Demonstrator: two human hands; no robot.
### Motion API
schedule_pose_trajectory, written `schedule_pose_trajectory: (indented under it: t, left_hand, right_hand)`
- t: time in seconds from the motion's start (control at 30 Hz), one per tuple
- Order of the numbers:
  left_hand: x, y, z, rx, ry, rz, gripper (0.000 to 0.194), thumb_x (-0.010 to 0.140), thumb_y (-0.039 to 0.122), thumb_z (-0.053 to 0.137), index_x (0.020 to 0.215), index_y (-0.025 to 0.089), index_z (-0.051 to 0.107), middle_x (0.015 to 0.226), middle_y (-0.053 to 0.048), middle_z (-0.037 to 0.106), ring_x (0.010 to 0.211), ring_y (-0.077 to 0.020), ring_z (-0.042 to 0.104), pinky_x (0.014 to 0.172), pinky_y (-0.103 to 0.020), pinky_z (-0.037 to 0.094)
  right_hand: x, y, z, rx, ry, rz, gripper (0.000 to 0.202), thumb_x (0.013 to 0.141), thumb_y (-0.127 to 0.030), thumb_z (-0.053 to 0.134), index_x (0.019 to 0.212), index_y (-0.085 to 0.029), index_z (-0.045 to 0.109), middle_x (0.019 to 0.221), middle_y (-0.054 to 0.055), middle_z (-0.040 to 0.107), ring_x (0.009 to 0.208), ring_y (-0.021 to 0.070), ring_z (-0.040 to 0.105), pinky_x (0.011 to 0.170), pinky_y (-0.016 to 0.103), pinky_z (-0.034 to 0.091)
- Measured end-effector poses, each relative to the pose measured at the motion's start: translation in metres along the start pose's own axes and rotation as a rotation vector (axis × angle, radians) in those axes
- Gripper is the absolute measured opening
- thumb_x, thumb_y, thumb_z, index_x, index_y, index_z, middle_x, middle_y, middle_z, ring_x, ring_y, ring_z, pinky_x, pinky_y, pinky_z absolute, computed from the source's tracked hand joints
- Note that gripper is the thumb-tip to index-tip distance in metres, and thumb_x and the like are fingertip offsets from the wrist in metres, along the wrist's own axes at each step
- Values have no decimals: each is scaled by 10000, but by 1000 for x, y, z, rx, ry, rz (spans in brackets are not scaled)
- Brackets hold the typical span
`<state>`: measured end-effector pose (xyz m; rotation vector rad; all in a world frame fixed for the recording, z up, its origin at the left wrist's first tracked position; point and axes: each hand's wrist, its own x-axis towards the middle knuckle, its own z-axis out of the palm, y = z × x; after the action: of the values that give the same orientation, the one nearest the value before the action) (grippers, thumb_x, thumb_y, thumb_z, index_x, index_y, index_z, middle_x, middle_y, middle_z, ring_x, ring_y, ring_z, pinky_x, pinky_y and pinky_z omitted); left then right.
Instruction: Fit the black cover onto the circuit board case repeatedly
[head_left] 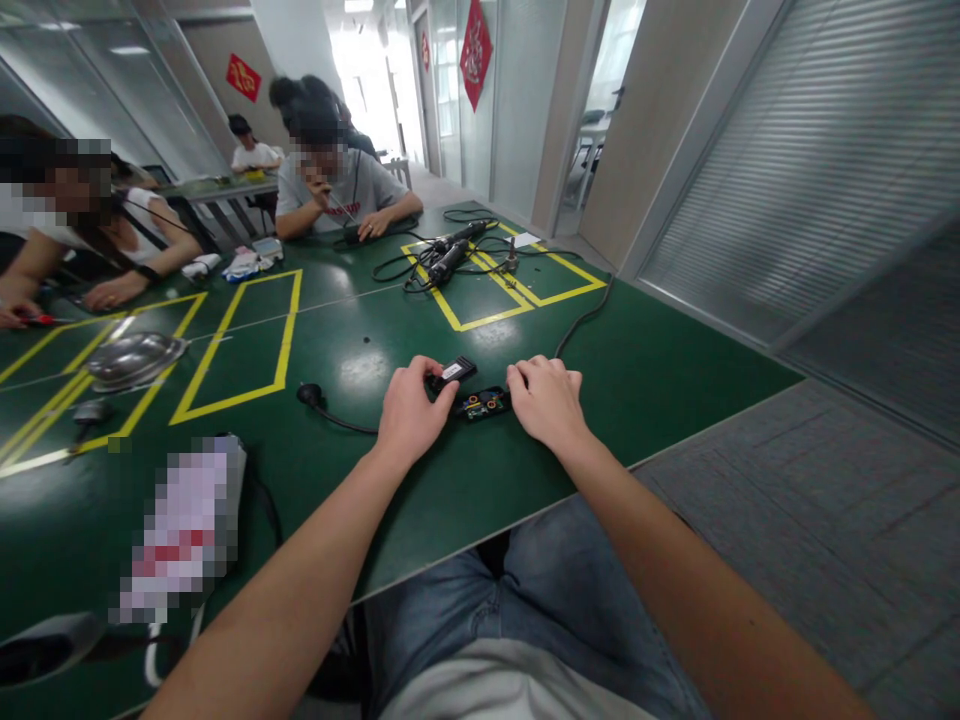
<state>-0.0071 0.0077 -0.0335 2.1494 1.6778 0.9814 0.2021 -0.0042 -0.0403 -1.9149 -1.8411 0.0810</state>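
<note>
An opened black electronic case (pixel 486 404) lies on the green table in front of me, its circuit board and two copper-coloured coils showing. In my left hand (pixel 415 412), between thumb and fingers, is a black plastic cover (pixel 459 371) with a white label, tilted just above and behind the case's left end. My right hand (pixel 549 402) is closed at the case's right end; its fingertips are partly hidden. A dark cable with a black plug (pixel 310 395) emerges at the left, and another cable (pixel 589 315) runs away behind my right hand.
Black corded tools (pixel 450 258) lie tangled inside yellow tape marks farther back. A shiny metal bowl-like part (pixel 135 360) sits at the left, with a blurred pale object (pixel 184 525) nearer me. Co-workers (pixel 337 190) sit across the table. The table's edge (pixel 712 425) runs along the right.
</note>
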Motion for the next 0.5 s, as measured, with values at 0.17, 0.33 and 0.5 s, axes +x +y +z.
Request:
schedule_pose_trajectory:
  t: [0.17,0.33,0.5]
  left_hand:
    - [2,-10,0,177,-30,7,64,944,278,717,954,242,666,1023,-78,764,1020,-316,677,891,-476,567]
    - [-3,-1,-4,310,25,183,282,1041,369,594,856,231,756,1065,-131,718,1051,-339,619,895,-502,561]
    - [-8,10,-4,423,-166,219,495,1108,432,459,824,197,790,883,-146,662,950,-339,630,836,-476,553]
  right_hand:
    - [1,0,5,-54,17,-1,382,1089,-346,456,870,-224,743,1121,144,702,1109,314,574,941,460,379]
    - [0,-2,8,-101,74,-30,389,1074,-357,485,828,-224,756,1101,153,683,1076,319,564,918,468,385]
    - [-2,-5,7,-162,75,-36,415,1083,-363,468,894,-199,800,1130,185,687,1089,338,573,905,482,397]
